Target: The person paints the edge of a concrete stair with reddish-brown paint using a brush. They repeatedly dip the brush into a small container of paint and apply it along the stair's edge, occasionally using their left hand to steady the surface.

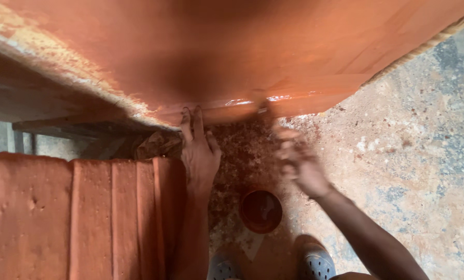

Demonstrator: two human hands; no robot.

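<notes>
- Two grey perforated clogs [315, 262] are standing on the concrete floor [424, 155], nearest the camera.
- One round paint bowl [261, 210] is sitting between the arms.
- Left hand [200, 150] is pressing flat, fingers extended, against the orange-painted panel [232, 52].
- Right hand [299, 163] is blurring; what it is grasping I cannot tell.
- Judgement: coating the panel's lower edge is under way; the next pass calls for steady bracing.
- One ribbed orange board [76, 218] is lying at left.

My right hand [299, 163] is smeared by motion — I can't tell what it grips. The orange panel [232, 52] and my shoes [315, 264] run off the frame's edges.
</notes>
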